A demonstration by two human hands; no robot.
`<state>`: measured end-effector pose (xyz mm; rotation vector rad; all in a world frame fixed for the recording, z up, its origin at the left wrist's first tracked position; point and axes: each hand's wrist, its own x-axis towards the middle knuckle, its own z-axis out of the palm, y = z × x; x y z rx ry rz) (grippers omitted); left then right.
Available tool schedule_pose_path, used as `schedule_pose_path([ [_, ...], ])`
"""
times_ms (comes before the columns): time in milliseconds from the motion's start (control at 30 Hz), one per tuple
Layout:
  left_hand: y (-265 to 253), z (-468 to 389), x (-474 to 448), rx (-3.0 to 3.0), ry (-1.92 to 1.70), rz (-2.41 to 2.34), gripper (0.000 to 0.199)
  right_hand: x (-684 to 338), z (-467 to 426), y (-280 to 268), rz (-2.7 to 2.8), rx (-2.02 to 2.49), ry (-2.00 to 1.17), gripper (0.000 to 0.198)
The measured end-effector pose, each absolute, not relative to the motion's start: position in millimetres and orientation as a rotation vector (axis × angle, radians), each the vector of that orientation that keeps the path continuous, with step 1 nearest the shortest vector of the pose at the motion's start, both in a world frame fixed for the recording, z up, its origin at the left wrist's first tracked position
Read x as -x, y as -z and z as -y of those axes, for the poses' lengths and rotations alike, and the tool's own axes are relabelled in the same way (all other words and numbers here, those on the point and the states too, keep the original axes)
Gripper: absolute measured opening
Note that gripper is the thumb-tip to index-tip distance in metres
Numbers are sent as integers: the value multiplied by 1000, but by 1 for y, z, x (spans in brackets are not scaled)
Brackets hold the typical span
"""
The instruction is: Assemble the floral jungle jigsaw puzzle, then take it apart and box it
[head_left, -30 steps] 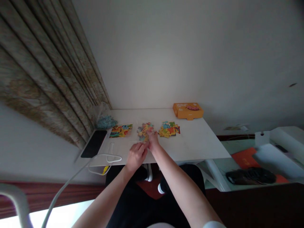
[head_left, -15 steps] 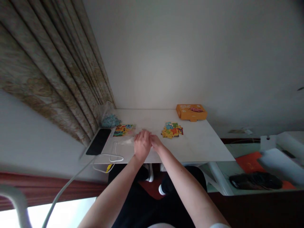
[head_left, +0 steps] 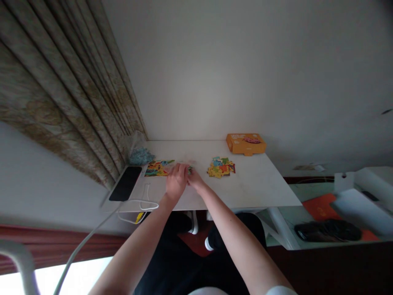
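Both hands have shifted leftward across the white rectangular tabletop [head_left: 251,184] since the earlier frames; the middle cluster of pieces seen then no longer shows as a separate pile.

Left hand [head_left: 175,180]: knuckles up, fingers curled down over small colourful cardboard puzzle pieces [head_left: 189,169]. Whether it pinches one or only presses on them cannot be told.

Right hand [head_left: 194,179]: touching the left hand, fingertips at the same pieces; mostly hidden, so its grip cannot be told.

Just left of the hands, touching or nearly so: flat assembled multicoloured jigsaw panel [head_left: 156,168], yellow and orange dominant.

Right of the hands, apart from them: loose heap of yellow, blue and red jigsaw pieces [head_left: 221,167], unjoined.

Beyond that heap, at the far right corner: orange cardboard puzzle box [head_left: 246,143], closed.

Far left of the hands: black rectangular phone [head_left: 125,188] lying flat; clear plastic bag with teal contents [head_left: 138,155] behind it, against the patterned beige curtain [head_left: 67,98]; white looped cable [head_left: 138,204] at the near edge.

Progress, as judged: one panel appears complete, the pieces under the hands look in work beside it, and the heap to the right looks untouched.
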<state>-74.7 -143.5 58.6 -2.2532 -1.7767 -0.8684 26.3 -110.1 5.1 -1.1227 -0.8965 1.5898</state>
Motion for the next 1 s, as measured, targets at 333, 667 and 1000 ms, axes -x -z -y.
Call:
schedule_pose_path([
  [333,-75,139,93,2196,778,1845,20,-97,155,-15,1581,1171,-1123,18],
  [667,-32,217,23,2790,986,1350,43,-222,114,31,1517,1924,-130,62],
  [1000,25,122,-82,2668,1250,2109,58,-227,109,46,1659,1887,-166,55],
])
